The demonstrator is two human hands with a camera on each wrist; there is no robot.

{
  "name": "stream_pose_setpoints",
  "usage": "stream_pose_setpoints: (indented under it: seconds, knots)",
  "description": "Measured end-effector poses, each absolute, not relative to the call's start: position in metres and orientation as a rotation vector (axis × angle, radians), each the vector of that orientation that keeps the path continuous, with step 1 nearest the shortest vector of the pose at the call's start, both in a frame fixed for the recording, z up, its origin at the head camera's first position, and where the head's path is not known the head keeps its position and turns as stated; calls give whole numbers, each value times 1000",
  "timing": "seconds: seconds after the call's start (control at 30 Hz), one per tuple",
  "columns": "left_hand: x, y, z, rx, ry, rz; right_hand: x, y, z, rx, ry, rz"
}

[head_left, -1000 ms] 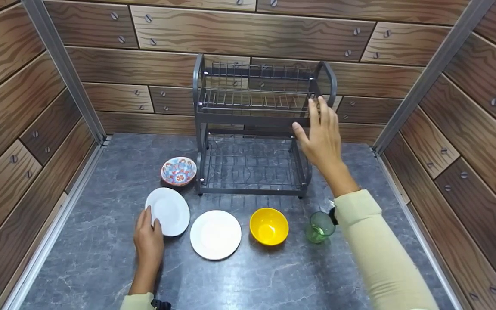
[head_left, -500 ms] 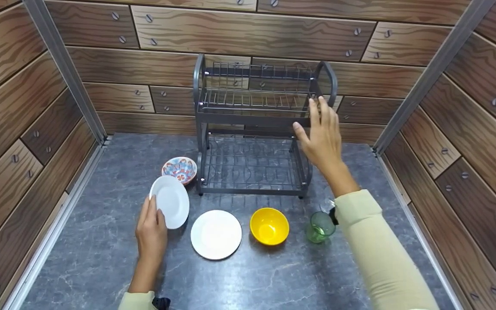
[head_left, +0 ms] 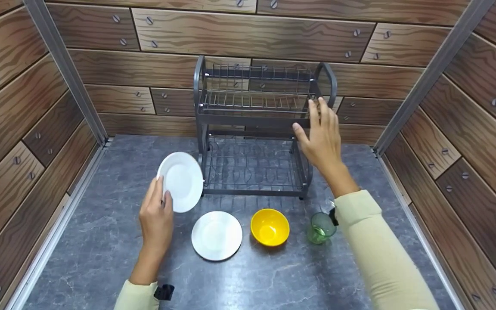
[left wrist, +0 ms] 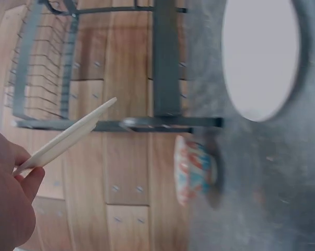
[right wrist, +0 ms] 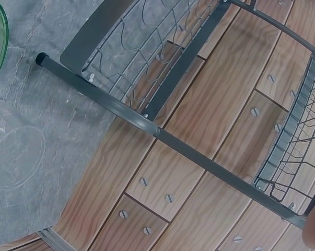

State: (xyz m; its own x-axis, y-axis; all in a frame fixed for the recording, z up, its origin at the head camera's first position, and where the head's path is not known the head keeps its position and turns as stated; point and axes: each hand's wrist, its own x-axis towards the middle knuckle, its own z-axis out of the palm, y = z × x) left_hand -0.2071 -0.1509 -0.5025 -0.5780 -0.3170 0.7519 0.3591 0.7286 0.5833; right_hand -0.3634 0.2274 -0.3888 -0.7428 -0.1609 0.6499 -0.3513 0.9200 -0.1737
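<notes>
My left hand (head_left: 156,217) pinches a white plate (head_left: 182,183) by its left rim, thumb on the near face. The plate is tilted up off the table, at the left front of the dark two-tier dish rack (head_left: 254,192). It hides the patterned bowl (left wrist: 191,170) in the head view, though the left wrist view shows that bowl by the rack's foot. My right hand (head_left: 323,137) rests at the rack's upper right front corner with its fingers extended. A second white plate (head_left: 217,236) lies flat on the table in front of the rack.
A yellow bowl (head_left: 270,227) stands right of the flat plate. Farther right is a green glass (head_left: 320,228), close to the right sleeve (head_left: 377,241). The right wrist view also shows a clear cup (right wrist: 16,151). Wood-patterned walls (head_left: 248,32) enclose the grey table.
My left hand has lifted the white plate and carried it forward and right toward the rack, tilting it up over the patterned bowl. The right hand stays in place.
</notes>
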Motion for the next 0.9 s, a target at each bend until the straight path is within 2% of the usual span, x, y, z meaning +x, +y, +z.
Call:
stream_pose_setpoints:
  seconds: [0.4, 0.9]
  knots:
    - [-221, -133, -432, -94, -1882, -1010, -363, 229, -390, 346, -2426, 391]
    - [-259, -127, -360, -74, -1758, -1069, -363, 225, -388, 343, -2405, 392]
